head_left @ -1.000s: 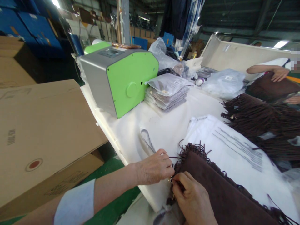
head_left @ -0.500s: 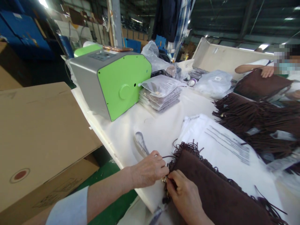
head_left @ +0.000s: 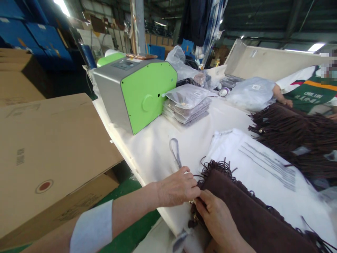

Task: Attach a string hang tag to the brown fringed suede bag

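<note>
A dark brown fringed suede-like bag (head_left: 244,207) lies at the table's near edge, on a white printed bag (head_left: 252,158). My left hand (head_left: 179,188) is closed at the bag's corner, and a looped grey strap (head_left: 175,153) sticks out from behind its fingers. Right beside it, my right hand (head_left: 218,214) pinches at the same corner, its fingertips against the left ones. Between the fingertips a small gold metal fitting (head_left: 192,201) partly shows. Just what the fingers grip there is mostly hidden.
A green and grey machine (head_left: 149,95) stands beyond my hands, next to stacked plastic-wrapped packets (head_left: 186,105). To the left is a large cardboard box (head_left: 58,140). More brown fringed pieces (head_left: 297,133) lie at the right, near a co-worker's hand (head_left: 283,98).
My hands stay together at the bag's corner, while the grey strap's loop now stands more upright. The co-worker has lowered the brown piece held up before. The view has shifted slightly left.
</note>
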Available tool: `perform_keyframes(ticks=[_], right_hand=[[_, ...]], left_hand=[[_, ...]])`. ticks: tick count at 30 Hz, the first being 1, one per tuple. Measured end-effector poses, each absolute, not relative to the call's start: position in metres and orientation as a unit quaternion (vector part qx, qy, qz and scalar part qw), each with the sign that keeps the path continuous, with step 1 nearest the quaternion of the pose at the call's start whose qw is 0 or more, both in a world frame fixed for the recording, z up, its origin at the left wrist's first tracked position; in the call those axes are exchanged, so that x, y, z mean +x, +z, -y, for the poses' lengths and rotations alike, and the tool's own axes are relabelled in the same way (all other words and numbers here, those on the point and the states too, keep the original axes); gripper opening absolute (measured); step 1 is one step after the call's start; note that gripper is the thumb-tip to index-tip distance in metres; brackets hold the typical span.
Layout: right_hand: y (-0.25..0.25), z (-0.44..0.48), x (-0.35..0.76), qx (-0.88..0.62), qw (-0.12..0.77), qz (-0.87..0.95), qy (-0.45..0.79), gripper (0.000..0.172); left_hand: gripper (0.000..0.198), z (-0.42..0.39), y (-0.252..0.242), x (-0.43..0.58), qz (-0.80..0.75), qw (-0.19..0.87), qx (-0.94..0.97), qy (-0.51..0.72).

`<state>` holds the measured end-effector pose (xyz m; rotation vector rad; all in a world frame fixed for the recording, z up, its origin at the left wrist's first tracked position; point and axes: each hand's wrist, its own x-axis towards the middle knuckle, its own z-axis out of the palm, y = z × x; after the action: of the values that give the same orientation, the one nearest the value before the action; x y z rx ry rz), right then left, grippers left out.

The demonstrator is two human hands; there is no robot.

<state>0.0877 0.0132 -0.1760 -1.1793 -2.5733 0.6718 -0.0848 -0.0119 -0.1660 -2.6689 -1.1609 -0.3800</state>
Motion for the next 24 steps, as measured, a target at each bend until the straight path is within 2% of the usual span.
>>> perform_keyframes(ticks=[3, 6, 10, 18, 21, 24], right_hand=[[-0.173, -0.018, 0.089, -0.383, 0.095, 0.883, 0.253, 0.022], [-0.170, -0.023, 0.091, -0.364, 0.073, 0.866, 0.336, 0.017], [-0.170, -0.024, 0.092, -0.363, 0.089, 0.839, 0.394, 0.016], [-0.175, -0.019, 0.088, -0.408, 0.121, 0.812, 0.399, 0.023], [-0.175, -0.019, 0.088, -0.426, 0.098, 0.812, 0.388, 0.026], [-0.175, -0.019, 0.088, -0.440, 0.068, 0.805, 0.391, 0.027]], left_hand=[[0.007, 0.009, -0.160, -0.083, 0.385, 0.111, -0.908, -0.124], [0.007, 0.006, -0.156, -0.082, 0.386, 0.103, -0.909, -0.120], [0.004, 0.003, -0.153, -0.078, 0.391, 0.090, -0.908, -0.124], [0.009, 0.007, -0.148, -0.081, 0.375, 0.091, -0.909, -0.155], [0.009, 0.030, -0.160, -0.085, 0.471, 0.073, -0.836, -0.271], [0.008, 0.057, -0.183, -0.076, 0.646, -0.033, -0.678, -0.349]])
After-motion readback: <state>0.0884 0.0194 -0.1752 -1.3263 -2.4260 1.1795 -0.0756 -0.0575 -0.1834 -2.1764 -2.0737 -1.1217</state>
